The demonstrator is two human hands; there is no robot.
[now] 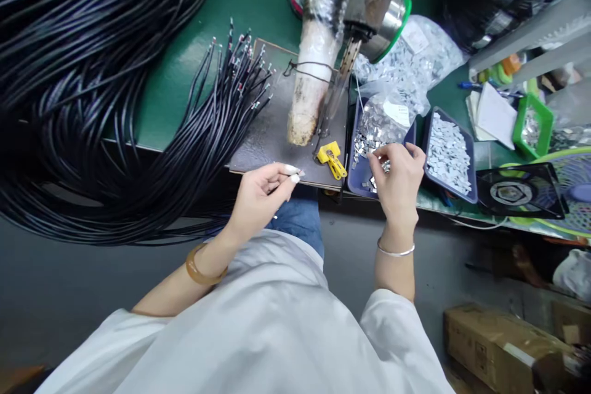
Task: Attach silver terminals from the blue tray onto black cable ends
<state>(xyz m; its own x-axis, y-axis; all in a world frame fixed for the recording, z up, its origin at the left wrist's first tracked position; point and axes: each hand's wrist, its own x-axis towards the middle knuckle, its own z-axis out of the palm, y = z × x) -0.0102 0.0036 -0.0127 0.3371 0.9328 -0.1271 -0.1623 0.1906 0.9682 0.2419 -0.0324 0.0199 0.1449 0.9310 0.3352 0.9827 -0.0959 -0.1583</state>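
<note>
My left hand (266, 192) is closed in a pinch at the front edge of the dark work board (272, 111). Between its thumb and forefinger is a tiny pale part (301, 173), too small to name. My right hand (398, 173) reaches over a blue tray (351, 180) of small shiny metal pieces (364, 144). Its thumb and forefinger come together above those pieces, and what they hold, if anything, cannot be made out. A yellow wire stripper (332, 159) lies on the board between my hands.
A bundle of black cables (203, 135) fans onto the board's left side. Over the board, a soldering iron (346, 61) hangs beside a wrapped white tube (310, 86). Right of the blue tray stand a tray of pale pieces (447, 157), a black fan frame (517, 191) and a green basket (545, 117).
</note>
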